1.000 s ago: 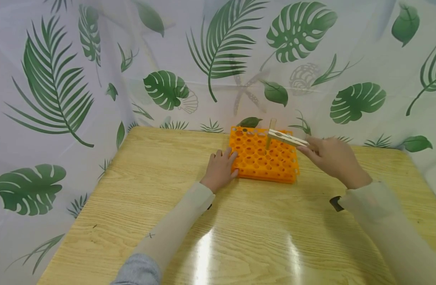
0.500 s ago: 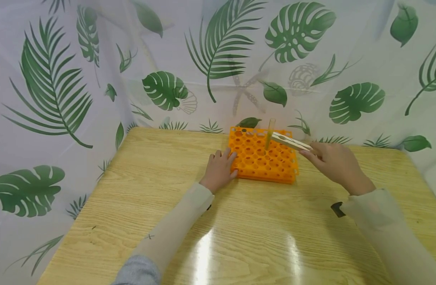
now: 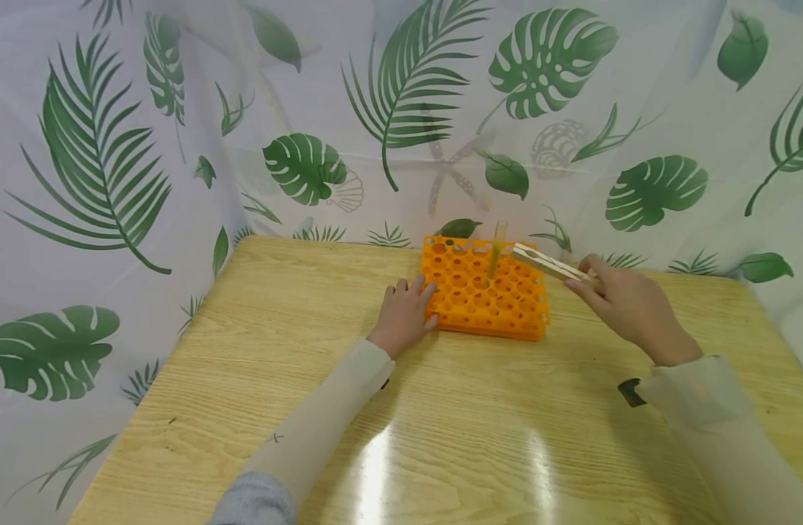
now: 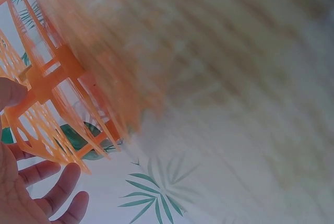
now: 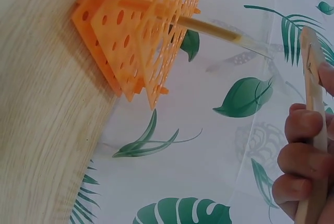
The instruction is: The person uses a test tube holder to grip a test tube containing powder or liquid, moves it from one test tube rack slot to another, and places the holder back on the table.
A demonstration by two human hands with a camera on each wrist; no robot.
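An orange test tube rack [image 3: 459, 321] stands at the back of the table. One glass test tube [image 3: 496, 251] with yellow liquid in its lower part stands in it, tilted slightly, its clear top well above the upper plate. My left hand [image 3: 403, 313] holds the rack's left end between thumb and index finger; the other fingers are spread beside it in the left wrist view. My right hand [image 3: 627, 302] grips a wooden test tube clamp [image 3: 548, 264], its tip pointing toward the tube. A gap separates clamp and tube in the right wrist view.
The wooden table [image 3: 296, 379] runs around the rack, with its back edge close behind it. A white curtain [image 3: 381, 87] printed with green leaves hangs behind and at the sides. Other holes in the rack show no tubes.
The clamp, around the tube's upper part one second ago, has come off it and moved right with my right hand. The tube stays in the rack; my left hand keeps its place.
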